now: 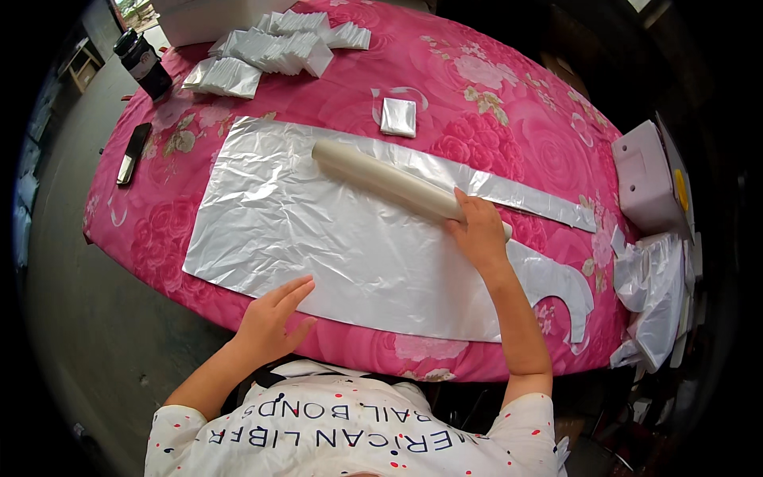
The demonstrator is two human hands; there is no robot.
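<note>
A silvery-white plastic sheet (373, 278) lies spread over the table, wrinkled at its left part. Its right end has a curved cut-out and long strips, somewhat like an apron or a vest-handled bag. Slanting across the sheet is a pale beige tube (381, 179). My right hand (477, 226) grips that tube near its right end, fingers on the far side and thumb on the near side. At the sheet's near edge, my left hand (274, 322) is open with its fingers stretched out, holding nothing. Whether its fingertips touch the plastic I cannot tell.
Beyond the sheet lies a small folded silvery packet (398, 118). Several similar packets (274, 48) are piled at the far left by a white box (207, 20). A dark bottle (145, 67) and phone (133, 155) sit left; plastic bags (652, 286) hang right of the pink floral tablecloth (163, 238).
</note>
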